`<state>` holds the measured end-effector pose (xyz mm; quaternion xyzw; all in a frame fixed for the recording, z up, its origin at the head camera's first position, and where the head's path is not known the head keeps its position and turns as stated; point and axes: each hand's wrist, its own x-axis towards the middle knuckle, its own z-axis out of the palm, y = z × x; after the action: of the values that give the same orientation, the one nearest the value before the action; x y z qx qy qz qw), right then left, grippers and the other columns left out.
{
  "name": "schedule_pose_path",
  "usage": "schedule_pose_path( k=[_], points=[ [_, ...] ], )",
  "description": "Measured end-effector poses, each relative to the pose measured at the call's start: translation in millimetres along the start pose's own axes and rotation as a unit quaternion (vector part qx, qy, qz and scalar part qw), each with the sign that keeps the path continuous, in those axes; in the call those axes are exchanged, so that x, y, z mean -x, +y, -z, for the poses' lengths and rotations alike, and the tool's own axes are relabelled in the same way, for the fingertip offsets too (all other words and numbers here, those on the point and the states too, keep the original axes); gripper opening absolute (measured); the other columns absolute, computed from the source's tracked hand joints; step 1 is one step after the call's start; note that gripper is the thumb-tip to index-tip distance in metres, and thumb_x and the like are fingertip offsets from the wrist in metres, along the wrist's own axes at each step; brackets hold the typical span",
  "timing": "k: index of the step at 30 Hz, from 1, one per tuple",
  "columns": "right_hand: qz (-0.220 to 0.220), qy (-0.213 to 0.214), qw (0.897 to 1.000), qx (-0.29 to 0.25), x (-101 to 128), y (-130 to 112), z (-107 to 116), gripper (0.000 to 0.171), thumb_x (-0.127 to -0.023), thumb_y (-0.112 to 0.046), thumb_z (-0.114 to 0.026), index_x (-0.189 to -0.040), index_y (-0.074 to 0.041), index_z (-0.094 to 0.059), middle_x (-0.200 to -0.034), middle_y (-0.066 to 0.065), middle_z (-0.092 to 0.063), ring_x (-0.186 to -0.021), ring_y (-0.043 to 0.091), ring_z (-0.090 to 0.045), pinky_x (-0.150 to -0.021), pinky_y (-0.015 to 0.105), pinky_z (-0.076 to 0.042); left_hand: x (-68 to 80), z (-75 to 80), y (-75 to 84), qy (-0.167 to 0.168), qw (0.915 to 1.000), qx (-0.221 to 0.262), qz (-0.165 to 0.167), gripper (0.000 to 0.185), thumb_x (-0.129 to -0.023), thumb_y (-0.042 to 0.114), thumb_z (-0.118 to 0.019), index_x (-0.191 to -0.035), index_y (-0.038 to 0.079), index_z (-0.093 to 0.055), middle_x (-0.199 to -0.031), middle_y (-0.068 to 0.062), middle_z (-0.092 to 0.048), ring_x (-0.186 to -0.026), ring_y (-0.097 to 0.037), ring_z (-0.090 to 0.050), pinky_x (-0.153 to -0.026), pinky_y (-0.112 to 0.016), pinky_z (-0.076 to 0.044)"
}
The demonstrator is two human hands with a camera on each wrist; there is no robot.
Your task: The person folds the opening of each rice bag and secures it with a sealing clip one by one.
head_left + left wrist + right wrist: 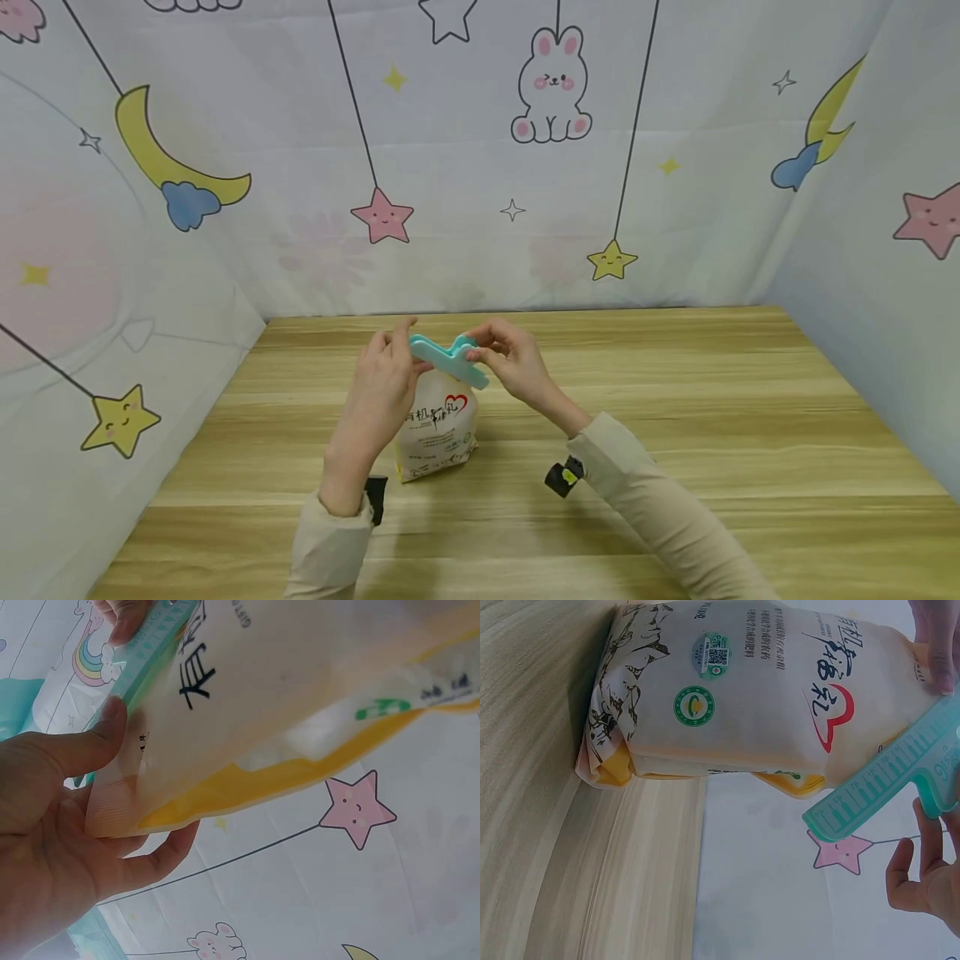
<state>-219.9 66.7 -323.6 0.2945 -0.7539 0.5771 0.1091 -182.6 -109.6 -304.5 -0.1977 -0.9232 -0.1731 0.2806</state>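
Our left hand (386,379) pinched the left top corner of the small white plastic pouch with yellow trim and black Chinese lettering (438,425), thumb on one face and fingers behind, as the left wrist view showed. The pouch stood upright on the pale wood-grain tabletop (675,400), near the middle and just below both hands. Across its top edge sat the long turquoise plastic sealing clip (450,360), its long axis running left to right and sloping down toward the right, level with our hands and between them. Our right hand (513,362) grasped the clip's handle end with curled fingers; it was the nearer hand to the clip's grip.

On the pouch we could read large brush-style characters beside a red heart outline, a round green and yellow seal (694,706) and a small QR code; the fine print was too small to make out. Raised lettering on the clip was unreadable.
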Motion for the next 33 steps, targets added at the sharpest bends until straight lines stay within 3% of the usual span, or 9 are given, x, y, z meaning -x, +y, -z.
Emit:
schedule_pose_path(
  k=[8,17,27,33],
  points=[
    [-0.004,0.004,1.000,-0.001,1.5,2.6,-0.3,0.015,-0.082,0.000,-0.057,-0.096,0.007,-0.059,-0.090,0.021,-0.061,-0.080,0.014,-0.057,-0.075,0.030,-0.048,0.3,-0.1,0.2,0.004,1.0000,0.004,-0.003,0.048,-0.081,0.013,-0.063,-0.121,-0.007,-0.044,-0.079,-0.015,-0.060,-0.077,-0.027,-0.051,-0.068,-0.039,-0.043],
    [0.001,0.002,1.000,0.001,0.8,30.3,-2.4,0.019,-0.082,-0.007,-0.059,-0.100,-0.001,-0.060,-0.093,0.014,-0.062,-0.082,0.013,-0.058,-0.077,0.028,-0.048,0.2,0.0,1.1,0.002,0.9998,0.016,0.009,0.048,-0.082,0.013,-0.062,-0.121,-0.007,-0.043,-0.080,-0.016,-0.061,-0.081,-0.029,-0.053,-0.072,-0.041,-0.043],
    [0.021,0.001,0.999,0.027,3.6,32.2,-2.2,0.025,-0.083,-0.011,-0.059,-0.106,-0.003,-0.059,-0.096,0.013,-0.061,-0.087,0.020,-0.059,-0.079,0.032,-0.048,0.0,-0.7,2.3,0.002,0.9996,0.022,0.019,0.050,-0.082,0.015,-0.062,-0.122,-0.008,-0.043,-0.076,-0.015,-0.060,-0.077,-0.028,-0.051,-0.070,-0.040,-0.042],
    [0.007,-0.001,1.000,0.022,5.2,32.8,-2.8,0.027,-0.084,-0.013,-0.058,-0.110,-0.003,-0.058,-0.101,0.013,-0.061,-0.090,0.023,-0.058,-0.078,0.032,-0.048,-0.1,-0.8,3.1,0.000,0.9995,0.022,0.022,0.049,-0.083,0.016,-0.062,-0.122,-0.006,-0.044,-0.079,-0.016,-0.061,-0.081,-0.029,-0.053,-0.072,-0.042,-0.042]
  ],
)
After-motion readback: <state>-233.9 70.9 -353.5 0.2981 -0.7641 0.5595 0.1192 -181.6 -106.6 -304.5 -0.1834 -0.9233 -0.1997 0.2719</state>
